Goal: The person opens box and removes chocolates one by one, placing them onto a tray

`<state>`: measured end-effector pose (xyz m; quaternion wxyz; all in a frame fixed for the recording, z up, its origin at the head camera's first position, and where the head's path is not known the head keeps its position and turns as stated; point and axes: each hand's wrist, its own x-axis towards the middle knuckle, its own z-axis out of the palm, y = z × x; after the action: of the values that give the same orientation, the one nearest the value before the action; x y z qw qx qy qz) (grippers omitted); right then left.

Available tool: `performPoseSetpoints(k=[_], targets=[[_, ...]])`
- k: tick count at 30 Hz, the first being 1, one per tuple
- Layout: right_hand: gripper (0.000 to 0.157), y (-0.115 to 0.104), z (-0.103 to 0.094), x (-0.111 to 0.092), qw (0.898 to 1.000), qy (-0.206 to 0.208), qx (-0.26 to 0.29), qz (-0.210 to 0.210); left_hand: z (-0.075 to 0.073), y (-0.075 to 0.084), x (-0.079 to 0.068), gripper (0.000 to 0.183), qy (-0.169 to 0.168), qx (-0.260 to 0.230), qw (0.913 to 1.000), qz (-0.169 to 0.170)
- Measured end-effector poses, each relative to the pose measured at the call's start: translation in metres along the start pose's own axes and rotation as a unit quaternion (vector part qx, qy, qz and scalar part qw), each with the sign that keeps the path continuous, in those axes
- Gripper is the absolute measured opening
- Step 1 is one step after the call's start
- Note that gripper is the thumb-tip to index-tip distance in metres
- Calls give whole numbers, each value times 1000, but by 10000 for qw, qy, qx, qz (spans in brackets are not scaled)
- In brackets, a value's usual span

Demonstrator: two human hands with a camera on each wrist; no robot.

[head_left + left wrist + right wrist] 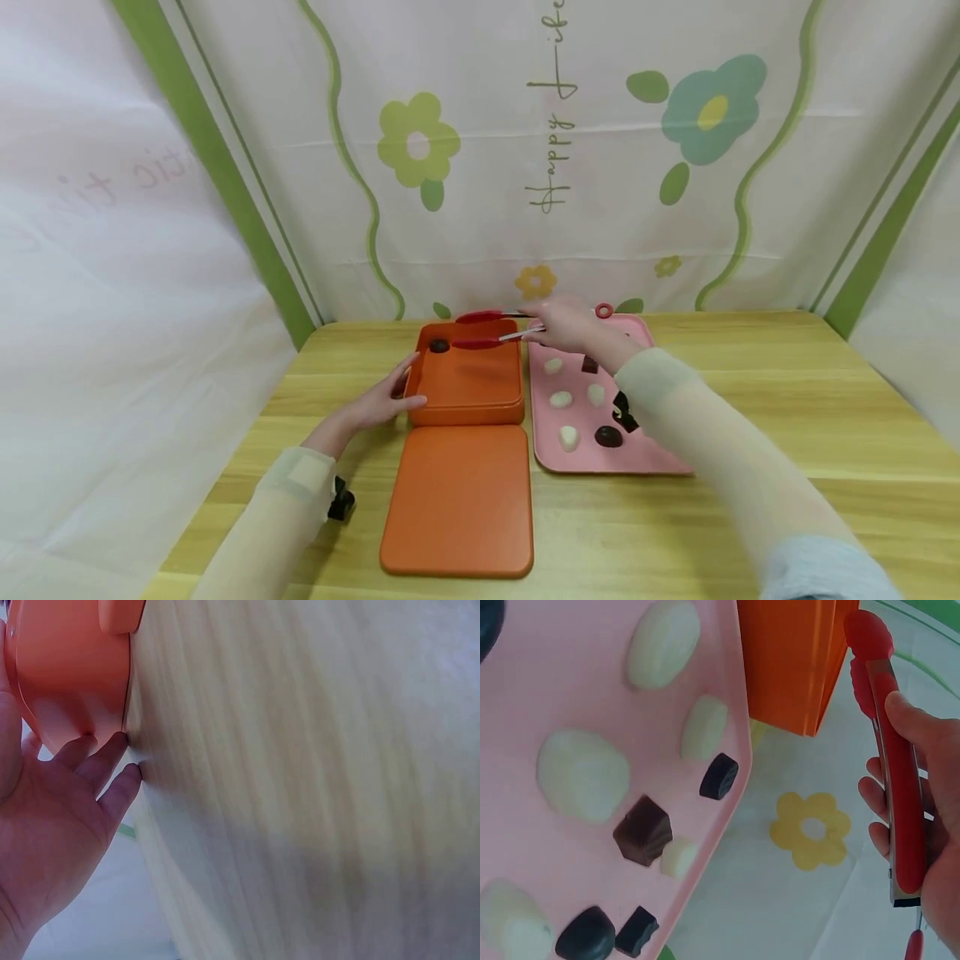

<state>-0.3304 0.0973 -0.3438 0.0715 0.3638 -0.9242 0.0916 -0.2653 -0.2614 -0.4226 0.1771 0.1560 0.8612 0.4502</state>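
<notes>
My right hand [562, 323] grips a pair of red-and-metal tongs [477, 343] over the open orange box [467, 415]. The red tips stand apart, and one lies beside a dark chocolate [439, 345] in the box's far left corner. In the right wrist view, my fingers and thumb wrap the tongs [904, 795]. My left hand [380, 403] rests against the box's left side, thumb near the front left corner. From the left wrist, its fingers [105, 761] look extended along the orange wall.
An orange lid [457, 500] lies flat in front of the box. To the right, a pink tray [551, 461] bears several white and dark chocolates, including a white one [568, 438] and a dark oval one [608, 437]. A printed curtain [480, 208] hangs behind the wooden table [615, 533].
</notes>
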Motion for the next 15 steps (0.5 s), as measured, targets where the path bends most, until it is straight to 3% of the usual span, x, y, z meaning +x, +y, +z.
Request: performPoseSetpoints(k=[10, 15], targets=[[46, -24, 13, 22, 9985, -383, -383, 59, 0, 0, -2, 89, -4, 9, 10000, -47], [39, -30, 17, 31, 9975, -384, -586, 11, 1, 3, -3, 89, -12, 3, 10000, -14]])
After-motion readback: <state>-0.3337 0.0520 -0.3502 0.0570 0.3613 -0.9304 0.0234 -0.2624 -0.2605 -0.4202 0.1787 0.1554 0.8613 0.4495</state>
